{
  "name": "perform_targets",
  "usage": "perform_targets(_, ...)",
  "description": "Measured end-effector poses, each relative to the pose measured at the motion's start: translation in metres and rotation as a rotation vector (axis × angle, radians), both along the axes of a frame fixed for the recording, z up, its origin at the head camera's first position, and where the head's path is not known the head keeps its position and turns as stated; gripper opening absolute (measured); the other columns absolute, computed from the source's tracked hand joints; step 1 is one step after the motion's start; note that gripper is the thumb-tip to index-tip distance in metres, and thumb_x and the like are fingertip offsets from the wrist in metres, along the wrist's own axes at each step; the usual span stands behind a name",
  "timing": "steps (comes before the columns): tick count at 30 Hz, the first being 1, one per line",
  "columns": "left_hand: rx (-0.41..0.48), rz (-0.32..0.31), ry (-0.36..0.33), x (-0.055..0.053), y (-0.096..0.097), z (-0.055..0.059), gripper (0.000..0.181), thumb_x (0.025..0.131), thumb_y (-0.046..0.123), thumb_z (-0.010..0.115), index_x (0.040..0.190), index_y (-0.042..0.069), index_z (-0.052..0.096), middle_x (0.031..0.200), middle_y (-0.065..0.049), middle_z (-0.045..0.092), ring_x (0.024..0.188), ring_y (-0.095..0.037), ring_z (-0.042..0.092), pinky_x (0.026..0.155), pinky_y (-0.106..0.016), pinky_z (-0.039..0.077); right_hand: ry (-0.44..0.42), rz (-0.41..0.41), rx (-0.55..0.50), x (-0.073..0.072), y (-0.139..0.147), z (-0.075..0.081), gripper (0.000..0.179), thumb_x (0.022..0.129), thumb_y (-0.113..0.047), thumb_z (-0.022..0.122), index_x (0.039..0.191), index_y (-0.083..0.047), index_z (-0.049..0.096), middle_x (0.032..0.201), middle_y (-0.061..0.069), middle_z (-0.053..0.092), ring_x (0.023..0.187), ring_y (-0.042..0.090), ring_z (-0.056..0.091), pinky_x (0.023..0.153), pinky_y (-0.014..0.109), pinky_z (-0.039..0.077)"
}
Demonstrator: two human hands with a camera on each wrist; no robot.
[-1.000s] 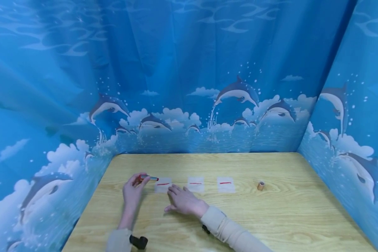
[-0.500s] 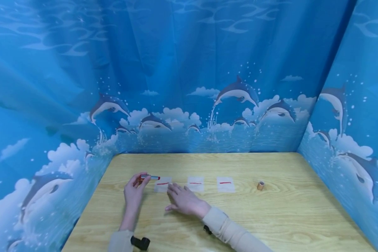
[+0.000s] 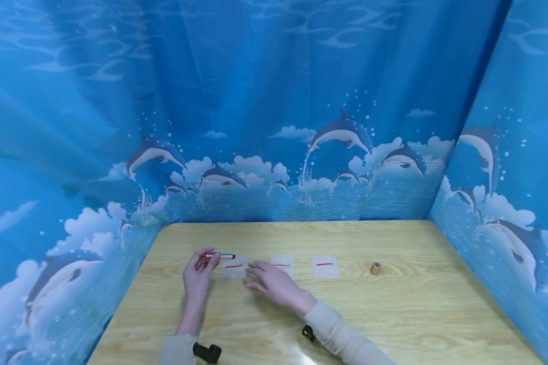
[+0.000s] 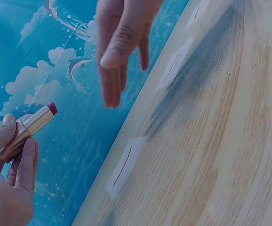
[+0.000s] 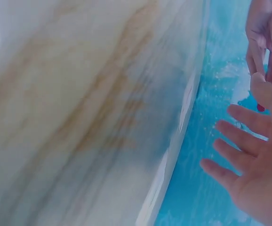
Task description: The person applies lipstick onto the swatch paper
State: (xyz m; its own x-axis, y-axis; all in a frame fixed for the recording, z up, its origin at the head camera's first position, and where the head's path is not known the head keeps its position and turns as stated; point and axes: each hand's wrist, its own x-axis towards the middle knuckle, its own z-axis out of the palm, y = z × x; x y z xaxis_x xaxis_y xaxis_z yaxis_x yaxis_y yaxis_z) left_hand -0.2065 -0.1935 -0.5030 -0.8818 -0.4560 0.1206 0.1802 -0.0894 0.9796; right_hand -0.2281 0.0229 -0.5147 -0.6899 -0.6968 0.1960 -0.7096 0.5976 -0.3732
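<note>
An uncapped lipstick (image 3: 225,256) with a red tip and a metallic tube is pinched between the thumb and fingers of my left hand (image 3: 197,279). The left wrist view shows the lipstick (image 4: 36,121) raised off the table, its tip pointing up and away from the hand. My right hand (image 3: 278,285) hovers over the table, holding nothing, its fingers spread in the right wrist view. Below and between the hands lies the left paper square (image 3: 232,274), marked with one red line. The middle paper square (image 3: 286,260), partly behind my right hand, and the right paper square (image 3: 326,272) carry similar lines.
A small copper-coloured cap (image 3: 375,268) stands on the wooden table (image 3: 406,304), right of the papers. A blue dolphin-print curtain (image 3: 265,101) surrounds the table's back and sides.
My right hand has lifted off the left paper square and moved slightly right. My left hand has shifted a little right, turning the lipstick nearly level.
</note>
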Motion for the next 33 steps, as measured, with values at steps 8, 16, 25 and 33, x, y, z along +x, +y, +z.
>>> perform_targets(8, 0.039, -0.031, -0.025, 0.001, 0.011, 0.005, 0.037, 0.091, 0.008, 0.076, 0.12, -0.011, 0.061, 0.092, 0.004, 0.071, 0.085, -0.005, 0.069, 0.083, -0.021, 0.06, -0.19, -0.108, -0.418, -0.005, 0.013, -0.001, 0.032, 0.1, -0.021, 0.066, 0.128, -0.007, 0.067, 0.128, 0.007, 0.07, 0.118, 0.024, 0.065, 0.102, 0.04, 0.054)
perform_targets(16, 0.102, -0.069, -0.02, -0.002, 0.025, 0.005, 0.039, 0.091, 0.008, 0.076, 0.12, -0.013, 0.059, 0.092, 0.002, 0.071, 0.085, -0.007, 0.069, 0.083, -0.023, 0.061, -0.476, -0.211, -0.79, -0.007, 0.024, -0.001, 0.029, 0.098, -0.009, 0.067, 0.124, 0.002, 0.067, 0.119, 0.018, 0.072, 0.108, 0.034, 0.069, 0.09, 0.025, 0.058)
perform_targets(25, 0.118, -0.087, -0.028, -0.005, 0.047, 0.004, 0.036, 0.091, 0.007, 0.076, 0.118, -0.012, 0.06, 0.095, -0.003, 0.072, 0.086, -0.007, 0.07, 0.083, -0.023, 0.061, -0.671, -0.234, -0.972, -0.005, 0.03, -0.007, 0.035, 0.097, -0.003, 0.065, 0.129, 0.011, 0.059, 0.123, 0.029, 0.066, 0.111, 0.042, 0.067, 0.09, 0.028, 0.06)
perform_targets(33, 0.153, -0.142, -0.002, -0.007, 0.069, 0.001, 0.035, 0.088, 0.006, 0.078, 0.116, -0.01, 0.062, 0.108, -0.018, 0.071, 0.092, -0.013, 0.071, 0.089, -0.028, 0.06, -0.75, -0.29, -1.034, 0.002, 0.029, -0.009, 0.037, 0.098, -0.009, 0.066, 0.13, 0.009, 0.06, 0.123, 0.025, 0.068, 0.108, 0.034, 0.068, 0.091, 0.029, 0.06)
